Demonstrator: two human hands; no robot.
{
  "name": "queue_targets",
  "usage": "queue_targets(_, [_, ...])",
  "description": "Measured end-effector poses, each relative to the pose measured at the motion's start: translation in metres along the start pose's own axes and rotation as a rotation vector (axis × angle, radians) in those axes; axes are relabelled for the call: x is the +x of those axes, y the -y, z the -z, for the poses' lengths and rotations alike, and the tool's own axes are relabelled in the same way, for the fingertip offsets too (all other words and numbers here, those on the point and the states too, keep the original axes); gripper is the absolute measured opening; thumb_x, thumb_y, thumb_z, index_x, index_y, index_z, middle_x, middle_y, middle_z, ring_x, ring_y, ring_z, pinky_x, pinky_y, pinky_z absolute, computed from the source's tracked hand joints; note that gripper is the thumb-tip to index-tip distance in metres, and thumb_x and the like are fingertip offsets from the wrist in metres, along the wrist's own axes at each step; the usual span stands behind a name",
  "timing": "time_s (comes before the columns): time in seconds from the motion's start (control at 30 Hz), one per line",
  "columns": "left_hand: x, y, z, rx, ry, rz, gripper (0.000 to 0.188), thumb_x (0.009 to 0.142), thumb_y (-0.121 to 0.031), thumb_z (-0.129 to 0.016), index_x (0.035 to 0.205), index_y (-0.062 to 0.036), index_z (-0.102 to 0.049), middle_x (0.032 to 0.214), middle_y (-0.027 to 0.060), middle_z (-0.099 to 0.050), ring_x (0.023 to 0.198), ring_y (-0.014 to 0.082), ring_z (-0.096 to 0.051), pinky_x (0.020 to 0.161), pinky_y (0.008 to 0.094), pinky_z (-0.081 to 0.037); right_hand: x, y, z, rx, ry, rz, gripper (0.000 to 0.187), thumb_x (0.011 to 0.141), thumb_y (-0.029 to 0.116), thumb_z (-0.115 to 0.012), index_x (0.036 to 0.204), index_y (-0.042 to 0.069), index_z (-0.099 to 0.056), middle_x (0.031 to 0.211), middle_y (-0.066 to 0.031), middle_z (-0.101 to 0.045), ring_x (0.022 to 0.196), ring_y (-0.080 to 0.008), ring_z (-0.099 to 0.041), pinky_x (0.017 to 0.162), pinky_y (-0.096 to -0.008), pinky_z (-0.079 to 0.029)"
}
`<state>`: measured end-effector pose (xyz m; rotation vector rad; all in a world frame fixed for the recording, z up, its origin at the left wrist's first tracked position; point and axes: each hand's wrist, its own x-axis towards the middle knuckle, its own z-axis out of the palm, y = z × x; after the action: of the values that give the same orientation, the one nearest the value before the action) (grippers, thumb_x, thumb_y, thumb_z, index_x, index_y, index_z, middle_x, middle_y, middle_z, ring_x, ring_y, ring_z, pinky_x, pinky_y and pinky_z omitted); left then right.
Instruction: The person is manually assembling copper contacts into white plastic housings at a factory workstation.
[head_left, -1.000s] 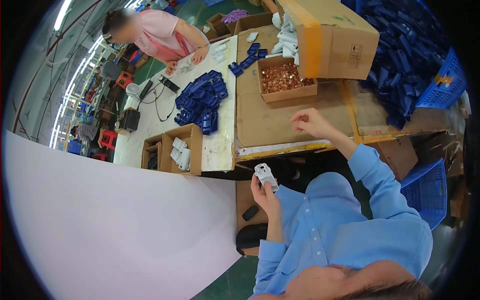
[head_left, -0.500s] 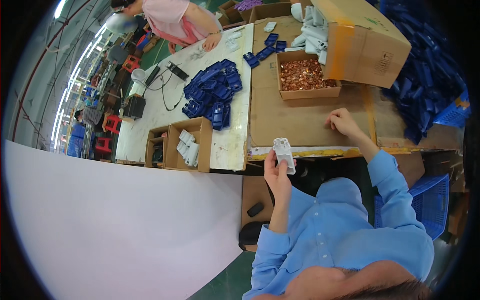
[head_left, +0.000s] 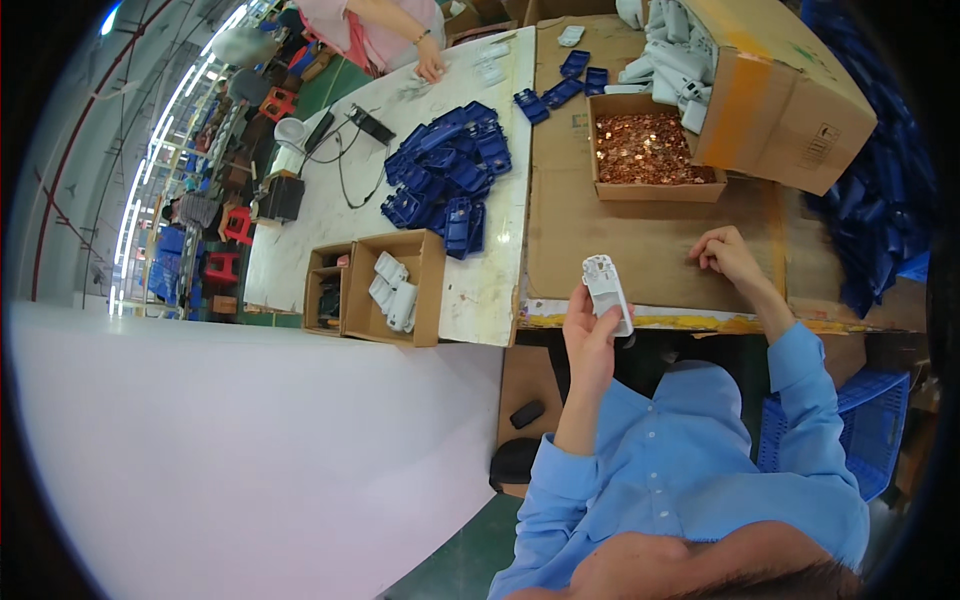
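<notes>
In my left hand is a white plastic housing, tilted upright, with an open cut-out face at its upper end. My fingers wrap its sides and the thumb lies across its lower part, above the table's front edge. My right hand hovers over the cardboard-covered tabletop, its fingers curled and thumb and forefinger drawn close together. Anything between those fingertips is too small to make out. Beyond this hand stands a shallow cardboard box filled with small copper-coloured metal pieces.
A large tipped carton spills white housings behind the shallow box. Blue housings pile up at left and far right. A box of white parts sits front left. Across the table is another person's hand.
The view has shifted, so the table contents sit farther right. My left hand still grips the white housing, now tilted slightly differently. My right hand's fingers have loosened a little.
</notes>
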<state>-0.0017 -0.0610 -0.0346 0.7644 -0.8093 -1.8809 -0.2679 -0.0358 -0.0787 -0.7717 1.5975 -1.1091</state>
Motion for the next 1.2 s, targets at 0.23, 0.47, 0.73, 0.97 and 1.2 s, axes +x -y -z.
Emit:
queue_targets(0.23, [-0.009, -0.010, -0.005, -0.062, 0.125, 0.067, 0.037, 0.083, -0.004, -0.059, 0.119, -0.0012, -0.049, 0.091, 0.0106, -0.062, 0.083, 0.0173, -0.061, 0.075, 0.0284, -0.049, 0.004, -0.011, 0.004, 0.051, -0.031, 0.056, 0.023, 0.078, -0.001, -0.043, 0.073, -0.004, -0.066, 0.067, -0.0081, -0.062, 0.054, -0.0098, -0.050, 0.049, -0.0220, -0.036])
queue_targets(0.47, [-0.024, -0.021, -0.013, -0.082, 0.070, 0.065, 0.041, 0.083, -0.004, -0.058, 0.123, -0.0046, -0.046, 0.100, 0.0107, -0.061, 0.083, 0.0169, -0.060, 0.072, 0.0284, -0.049, -0.010, -0.001, 0.000, 0.041, 0.015, 0.136, 0.015, 0.082, -0.004, -0.051, 0.090, -0.003, -0.064, 0.078, -0.0070, -0.066, 0.061, -0.0077, -0.052, 0.054, -0.0208, -0.041])
queue_targets(0.73, [-0.027, -0.028, -0.020, 0.019, 0.173, 0.048, 0.043, 0.086, -0.001, -0.052, 0.128, -0.0044, -0.041, 0.106, 0.0128, -0.062, 0.086, 0.0174, -0.061, 0.080, 0.0297, -0.050, -0.038, 0.012, 0.007, -0.008, 0.033, 0.216, 0.015, 0.086, 0.002, -0.059, 0.100, -0.002, -0.064, 0.089, -0.0066, -0.068, 0.072, -0.0080, -0.057, 0.063, -0.0206, -0.047])
queue_targets(0.97, [-0.020, -0.025, -0.037, 0.268, 0.204, 0.024, 0.038, 0.088, -0.009, -0.057, 0.124, -0.0053, -0.044, 0.101, 0.0108, -0.062, 0.084, 0.0185, -0.062, 0.076, 0.0301, -0.051, -0.074, 0.050, -0.004, 0.057, 0.132, 0.257, 0.022, 0.091, 0.017, -0.062, 0.102, -0.001, -0.065, 0.082, -0.0072, -0.069, 0.069, -0.0075, -0.058, 0.062, -0.0203, -0.046])
queue_targets(1.2, [-0.023, -0.018, -0.065, 0.356, 0.278, 0.089, 0.039, 0.090, -0.006, -0.053, 0.127, -0.0069, -0.041, 0.099, 0.0112, -0.061, 0.079, 0.0198, -0.064, 0.065, 0.0308, -0.054, -0.109, 0.083, 0.002, 0.252, 0.170, 0.195, 0.024, 0.093, 0.029, -0.062, 0.080, 0.008, -0.059, 0.069, -0.0019, -0.062, 0.058, -0.0057, -0.049, 0.055, -0.0184, -0.040])
